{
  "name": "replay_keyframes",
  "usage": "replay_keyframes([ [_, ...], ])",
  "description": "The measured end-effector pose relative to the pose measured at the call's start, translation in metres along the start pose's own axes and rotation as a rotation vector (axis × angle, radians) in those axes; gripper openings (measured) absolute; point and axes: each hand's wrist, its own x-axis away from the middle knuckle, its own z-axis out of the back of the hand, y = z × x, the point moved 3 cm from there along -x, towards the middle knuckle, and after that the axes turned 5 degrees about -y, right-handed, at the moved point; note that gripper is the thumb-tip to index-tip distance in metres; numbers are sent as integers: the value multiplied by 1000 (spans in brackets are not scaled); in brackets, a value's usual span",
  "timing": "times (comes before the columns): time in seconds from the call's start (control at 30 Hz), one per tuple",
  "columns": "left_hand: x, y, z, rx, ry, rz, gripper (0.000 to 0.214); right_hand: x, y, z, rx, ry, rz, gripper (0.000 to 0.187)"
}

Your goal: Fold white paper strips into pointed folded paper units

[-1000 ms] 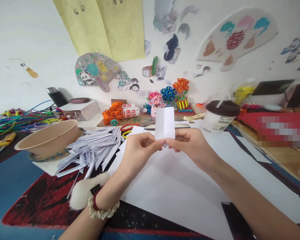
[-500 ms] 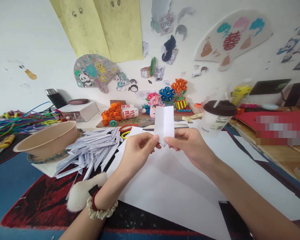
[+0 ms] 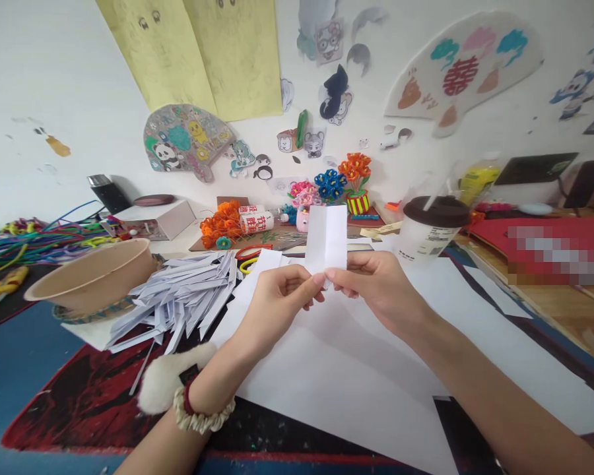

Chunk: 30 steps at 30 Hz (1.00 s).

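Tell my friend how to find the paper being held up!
Find the large white sheet lying flat. Above it, the left hand and right hand pinch a small creased paper near its bottom edge. Unlike the paper strips heaped to its left, it stands upright in the air.

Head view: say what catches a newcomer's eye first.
Probably the small creased white paper rectangle, held upright at centre between left hand and right hand. Next come the orange flowers in the red-and-yellow striped pot behind it, and the heap of folded white paper strips left of the hands.
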Motion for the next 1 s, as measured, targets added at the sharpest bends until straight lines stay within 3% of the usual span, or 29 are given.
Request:
replay_keyframes([
  [0.2,1,1,-2,48,-83,-2,20,-1,-1,2,-48,-4,15,18],
  [0.4,1,0,-2,25,-19,-14,21,1,-2,0,-66,14,16,16],
  [0.6,0,1,-1,30,-37,-26,26,0,-2,1,-82,30,37,18],
  [0.77,0,0,-3,28,-61,-25,17,-1,-1,1,-92,32,51,18],
  [1.0,2,2,-2,-89,3,-88,20,0,-2,-1,-97,21,53,18],
])
